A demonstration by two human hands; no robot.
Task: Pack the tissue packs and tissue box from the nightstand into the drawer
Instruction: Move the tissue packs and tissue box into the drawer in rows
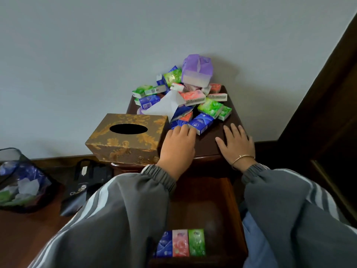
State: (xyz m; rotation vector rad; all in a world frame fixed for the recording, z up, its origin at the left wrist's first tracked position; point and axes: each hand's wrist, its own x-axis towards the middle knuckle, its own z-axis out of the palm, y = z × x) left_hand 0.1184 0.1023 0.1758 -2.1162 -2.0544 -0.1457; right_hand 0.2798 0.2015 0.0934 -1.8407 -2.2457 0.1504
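I am resting my left hand [178,143] palm-down on the nightstand [210,140], fingers lying loosely apart with their tips touching the nearest blue tissue pack [201,123] at the front edge of the pile of tissue packs [185,97]. I am gripping nothing with it. My right hand [236,146] is lying flat on the bare dark wood to the right of that blue pack, fingers spread and holding nothing; a thin bracelet [243,158] is sitting at that wrist.

The pile is heaped toward the back of the nightstand, against the wall [96,55]: green, pink and blue packs jumbled over one another, with a larger purple pack [197,71] perched on top at the rear. A loose white tissue [166,106] is sticking out of the front left of the pile. The gold-patterned tissue box [127,139] is standing on the nightstand's left front corner, overhanging the edge, just left of my left hand, its oval slot facing up.

Below the nightstand's front edge the drawer [212,200] is standing open, partly hidden by my grey striped sleeves [123,215]. Three packs are lying side by side at its near end: a blue drawer pack [165,243], a pink drawer pack [180,243] and a green drawer pack [197,242].

On the floor left of the nightstand are a black paper bag [85,182] and a mesh bin [21,182] holding crumpled wrappers.
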